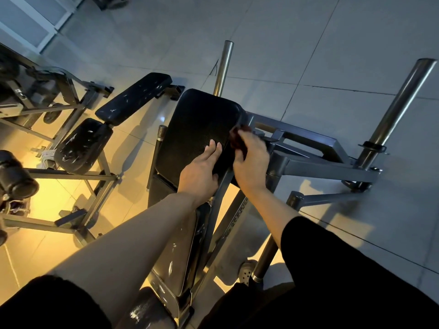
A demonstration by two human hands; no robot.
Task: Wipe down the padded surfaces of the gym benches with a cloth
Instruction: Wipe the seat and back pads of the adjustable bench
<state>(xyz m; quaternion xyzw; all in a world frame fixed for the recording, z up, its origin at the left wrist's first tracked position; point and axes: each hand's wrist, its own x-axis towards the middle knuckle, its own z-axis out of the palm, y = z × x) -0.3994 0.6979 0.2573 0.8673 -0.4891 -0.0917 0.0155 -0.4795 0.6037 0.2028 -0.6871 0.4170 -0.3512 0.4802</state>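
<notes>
Left hand: the left hand (199,173) lay flat on the near end of the black bench pad (199,129), fingers straight and together, holding nothing.
Right hand: the right hand (251,162) curled round a dark reddish cloth (237,138) at the pad's right edge; most of the cloth was hidden under the fingers.
Bench frame: the grey steel frame (308,162) ran to the right of the pad, with two shiny posts (399,108) rising from it.
Second bench: another bench (133,98) with scuffed black pads stood to the left, apart.
Hard to see: the nearer pads below the forearms were largely covered; the equipment at the far left was cut off by the edge.
Floor: pale tiles (332,43), with yellow light on the left.
</notes>
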